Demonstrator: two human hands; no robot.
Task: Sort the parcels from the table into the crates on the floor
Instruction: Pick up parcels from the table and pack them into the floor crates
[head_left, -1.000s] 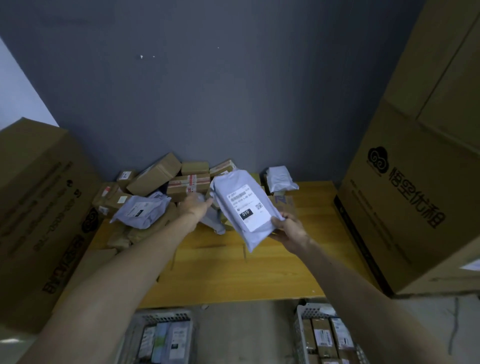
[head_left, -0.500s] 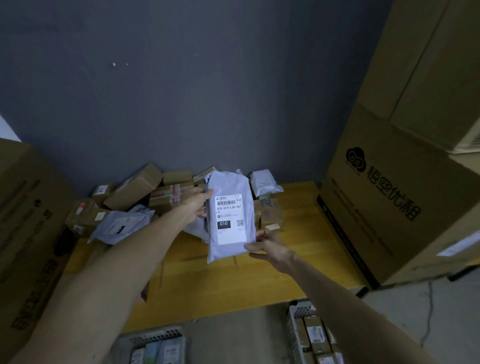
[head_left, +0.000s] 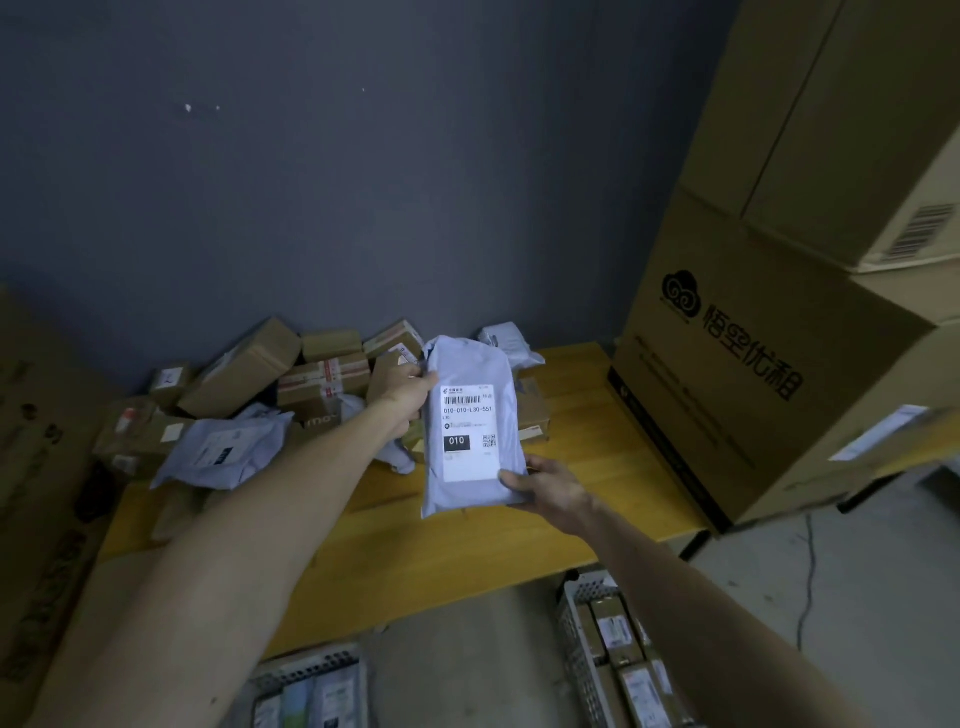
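Observation:
I hold a grey poly mailer (head_left: 470, 369) upright above the yellow wooden table (head_left: 457, 551), its white label marked 010 facing me. My left hand (head_left: 402, 397) grips its upper left edge and my right hand (head_left: 545, 486) grips its lower right corner. Behind it lies a heap of brown cardboard parcels (head_left: 322, 376) and grey mailers (head_left: 223, 452) along the table's back left. Two white crates stand on the floor below: one at the lower middle (head_left: 311, 670) and one at the lower right (head_left: 579, 608), both with parcels inside.
Big cardboard boxes (head_left: 769, 364) are stacked at the right, against the table's end. Another large carton (head_left: 36, 467) stands at the left. A dark grey wall closes the back. Bare concrete floor (head_left: 467, 654) lies between the two crates.
The mailer has been turned from tilted to upright and drawn closer to me. My view has swung slightly right, and both hands keep their hold.

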